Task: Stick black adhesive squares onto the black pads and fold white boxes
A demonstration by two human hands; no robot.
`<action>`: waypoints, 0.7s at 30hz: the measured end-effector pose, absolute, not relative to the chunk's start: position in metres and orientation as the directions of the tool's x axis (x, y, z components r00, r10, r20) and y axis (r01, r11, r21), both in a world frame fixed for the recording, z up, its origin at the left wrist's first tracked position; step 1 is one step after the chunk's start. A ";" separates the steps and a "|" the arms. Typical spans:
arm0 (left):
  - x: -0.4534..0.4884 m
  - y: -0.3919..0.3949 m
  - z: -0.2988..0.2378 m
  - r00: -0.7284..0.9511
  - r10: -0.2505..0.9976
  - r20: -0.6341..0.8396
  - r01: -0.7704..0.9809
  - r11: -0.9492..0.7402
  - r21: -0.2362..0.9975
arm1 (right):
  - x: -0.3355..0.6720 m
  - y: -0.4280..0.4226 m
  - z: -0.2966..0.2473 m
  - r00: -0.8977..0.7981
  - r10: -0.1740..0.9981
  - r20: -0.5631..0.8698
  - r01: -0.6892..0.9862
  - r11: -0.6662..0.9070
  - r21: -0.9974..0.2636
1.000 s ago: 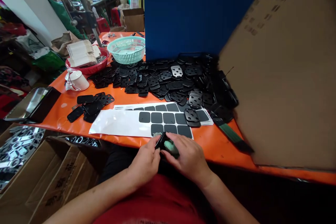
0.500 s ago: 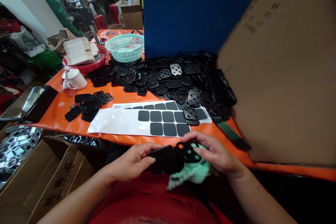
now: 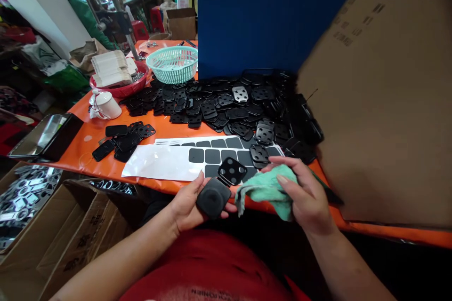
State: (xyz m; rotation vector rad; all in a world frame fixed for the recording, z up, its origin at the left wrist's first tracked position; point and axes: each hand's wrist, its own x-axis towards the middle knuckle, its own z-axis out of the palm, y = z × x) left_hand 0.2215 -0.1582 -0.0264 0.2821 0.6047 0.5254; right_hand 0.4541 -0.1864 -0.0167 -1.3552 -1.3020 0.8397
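Note:
Across the palm and fingers of my left hand rests a hinged black plate, opened out. Its near half is solid with a faint round mark; the far half has several round holes. My right hand grips a crumpled mint-green cloth just right of the plate, the two apart. Beyond my hands lie white sheets carrying dark rounded-square stickers. Two holed plates sit on or by the right end of the sheets.
A large heap of black plates spreads across the orange table. Behind it stands a blue panel; a cardboard sheet blocks the right. A mint basket, red basin, white pot and smaller plate pile are left.
My right hand has let go of the plate's holed half and moved right and up with the cloth. The plate now lies turned and opened out on my left hand.

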 end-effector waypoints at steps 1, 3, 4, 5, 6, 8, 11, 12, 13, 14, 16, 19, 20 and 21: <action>0.226 -0.158 -0.027 0.654 0.580 -0.485 -0.433 0.813 0.388 | 0.446 -0.192 -0.015 0.163 0.951 0.264 0.348 0.195 -0.917; 0.233 -0.159 -0.029 0.574 0.635 -0.518 -0.514 0.771 0.376 | 0.422 -0.203 -0.014 -0.010 0.913 0.407 0.484 0.361 -0.797; 0.237 -0.161 -0.030 0.547 0.643 -0.537 -0.537 0.761 0.364 | 0.409 -0.207 -0.016 -0.134 0.883 0.449 0.482 0.454 -0.750; 0.239 -0.163 -0.031 0.541 0.630 -0.558 -0.543 0.768 0.340 | 0.396 -0.209 -0.019 -0.251 0.838 0.485 0.443 0.545 -0.712; 0.241 -0.166 -0.031 0.552 0.603 -0.576 -0.536 0.786 0.309 | 0.385 -0.209 -0.024 -0.326 0.794 0.513 0.419 0.608 -0.674; 0.242 -0.171 -0.032 0.578 0.569 -0.584 -0.529 0.807 0.263 | 0.373 -0.204 -0.034 -0.362 0.752 0.552 0.455 0.659 -0.599; 0.241 -0.177 -0.033 0.503 0.687 -0.524 -0.620 0.709 0.336 | 0.375 -0.197 -0.047 -0.263 0.788 0.557 0.606 0.584 -0.540; 0.241 -0.178 -0.033 0.468 0.716 -0.517 -0.640 0.679 0.361 | 0.377 -0.196 -0.050 -0.255 0.802 0.541 0.615 0.566 -0.549; 0.241 -0.180 -0.035 0.462 0.708 -0.535 -0.636 0.684 0.357 | 0.379 -0.196 -0.051 -0.276 0.810 0.518 0.591 0.568 -0.573; 0.242 -0.181 -0.036 0.482 0.667 -0.568 -0.614 0.720 0.323 | 0.379 -0.197 -0.051 -0.317 0.807 0.499 0.540 0.586 -0.604; 0.244 -0.184 -0.038 0.533 0.573 -0.622 -0.570 0.787 0.236 | 0.376 -0.198 -0.051 -0.359 0.785 0.505 0.449 0.620 -0.644; 0.245 -0.187 -0.040 0.509 0.620 -0.597 -0.627 0.742 0.236 | 0.370 -0.198 -0.052 -0.209 0.811 0.546 0.548 0.559 -0.622; 0.244 -0.188 -0.041 0.490 0.645 -0.587 -0.648 0.720 0.249 | 0.369 -0.199 -0.053 -0.178 0.824 0.538 0.590 0.527 -0.612; 0.243 -0.189 -0.042 0.482 0.642 -0.596 -0.649 0.719 0.249 | 0.367 -0.201 -0.054 -0.191 0.838 0.512 0.598 0.513 -0.616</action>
